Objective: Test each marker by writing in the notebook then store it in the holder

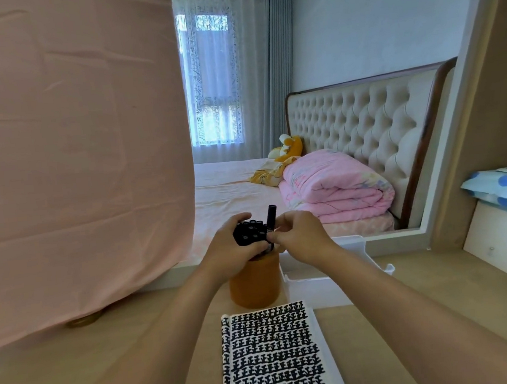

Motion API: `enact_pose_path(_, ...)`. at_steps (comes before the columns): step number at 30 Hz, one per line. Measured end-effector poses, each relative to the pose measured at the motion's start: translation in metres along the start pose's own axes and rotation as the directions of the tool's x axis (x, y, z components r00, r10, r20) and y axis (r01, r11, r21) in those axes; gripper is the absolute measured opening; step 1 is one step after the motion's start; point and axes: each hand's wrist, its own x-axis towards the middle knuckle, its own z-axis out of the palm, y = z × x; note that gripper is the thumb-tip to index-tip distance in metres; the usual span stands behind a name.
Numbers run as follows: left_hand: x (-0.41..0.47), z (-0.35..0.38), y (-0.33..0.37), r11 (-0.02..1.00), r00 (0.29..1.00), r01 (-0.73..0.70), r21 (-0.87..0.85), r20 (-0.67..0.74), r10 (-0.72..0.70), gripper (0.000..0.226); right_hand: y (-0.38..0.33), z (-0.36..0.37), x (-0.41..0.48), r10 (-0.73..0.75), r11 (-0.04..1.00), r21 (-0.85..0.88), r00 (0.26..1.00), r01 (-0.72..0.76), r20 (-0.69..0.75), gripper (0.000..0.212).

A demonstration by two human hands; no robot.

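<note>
The orange holder (255,284) stood toward the far edge of the table (107,360), roughly midway along it, with the white tray (351,239) just beside it on the right. A packed cluster of black markers (248,231) rose from its mouth, capped ends upward. The left hand (236,253) was closed round this cluster, fingers curled over its near side, apparently steadying it. The right hand (300,237) pinched a single marker (271,216) low on the barrel, at the cluster's right flank. That marker's long axis ran near vertical, one end pointing up and standing clear above its neighbours; the lower end was hidden behind the fingers and the holder's rim. Both hands met directly over the holder, the right being the nearer to the single marker. The coming move appeared to turn on that vertical axis: travel straight along it, down into the holder or up and out. Which of the two was in hand could not be determined. The notebook (274,357) lay open at the near edge, between the forearms, its page covered in rows of black marks.
</note>
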Motion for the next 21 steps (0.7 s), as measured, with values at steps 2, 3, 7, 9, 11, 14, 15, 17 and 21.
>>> enact_pose_path(2, 0.004, -0.001, -0.002, 0.999, 1.0, -0.01, 0.046, 0.025, 0.009, 0.066, -0.001, -0.003, -0.002, -0.082, 0.993, -0.082, 0.995, 0.087, 0.061, 0.057)
enact_pose_path(3, 0.005, -0.001, -0.003, 0.998, 0.999, -0.016, 0.068, 0.034, 0.013, 0.065, -0.003, -0.004, -0.004, -0.125, 0.978, -0.159, 0.988, 0.138, 0.089, 0.071)
enact_pose_path(7, 0.006, -0.002, -0.007, 0.993, 0.999, -0.041, 0.11, 0.031, 0.038, 0.063, -0.001, -0.002, -0.008, -0.203, 0.932, -0.296, 0.977, 0.211, 0.06, 0.057)
enact_pose_path(9, 0.004, -0.001, -0.008, 0.985, 0.996, -0.084, 0.151, 0.029, 0.081, 0.066, 0.003, 0.004, -0.01, -0.167, 0.937, -0.294, 0.98, 0.191, 0.103, 0.05)
enact_pose_path(11, 0.0, 0.0, -0.009, 0.972, 0.991, -0.136, 0.194, 0.015, 0.136, 0.069, 0.008, 0.007, -0.013, -0.134, 0.959, -0.231, 0.981, 0.164, 0.138, 0.052)
enact_pose_path(14, -0.005, -0.002, -0.009, 0.947, 0.979, -0.184, 0.262, -0.041, 0.201, 0.061, 0.008, 0.01, -0.016, -0.168, 0.964, -0.179, 0.973, 0.196, 0.161, 0.06)
enact_pose_path(15, -0.007, -0.004, -0.009, 0.943, 0.979, -0.18, 0.279, -0.04, 0.199, 0.058, 0.006, 0.011, -0.018, -0.174, 0.964, -0.171, 0.968, 0.205, 0.18, 0.062)
enact_pose_path(17, -0.011, -0.005, -0.009, 0.94, 0.985, -0.164, 0.299, -0.002, 0.173, 0.051, 0.004, 0.015, -0.021, -0.169, 0.962, -0.171, 0.958, 0.212, 0.233, 0.062)
enact_pose_path(21, -0.015, -0.005, -0.002, 0.933, 0.992, -0.127, 0.336, 0.055, 0.115, 0.054, 0.004, 0.018, -0.024, -0.132, 0.966, -0.18, 0.952, 0.186, 0.276, 0.066)
